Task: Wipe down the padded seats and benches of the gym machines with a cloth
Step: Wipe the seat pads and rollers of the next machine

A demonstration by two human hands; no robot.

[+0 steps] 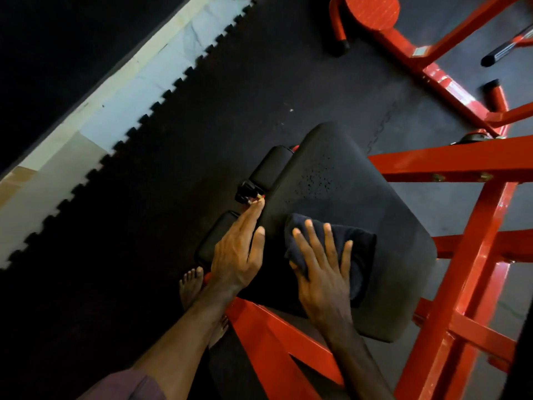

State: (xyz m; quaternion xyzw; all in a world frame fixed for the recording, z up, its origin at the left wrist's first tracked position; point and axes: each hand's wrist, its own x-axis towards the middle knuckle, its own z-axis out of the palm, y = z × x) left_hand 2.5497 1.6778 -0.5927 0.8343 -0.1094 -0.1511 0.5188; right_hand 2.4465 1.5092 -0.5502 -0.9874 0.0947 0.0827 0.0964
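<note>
A black padded seat [340,180] on a red machine frame fills the middle of the view, with small droplets on its upper part. A folded dark blue cloth [360,249] lies on the seat's lower half. My right hand [323,269] presses flat on the cloth with straight, spread fingers. My left hand [239,252] rests with straight fingers along the seat's left edge, its fingertips near a black knob. Two black roller pads [268,166] sit just left of the seat.
Red steel frame bars [450,166] run across the right and lower right. Another red machine with a round red pad [372,13] stands at the top right. Black rubber floor tiles [202,116] with a toothed edge meet a pale strip at left. My bare feet [190,287] stand below the seat.
</note>
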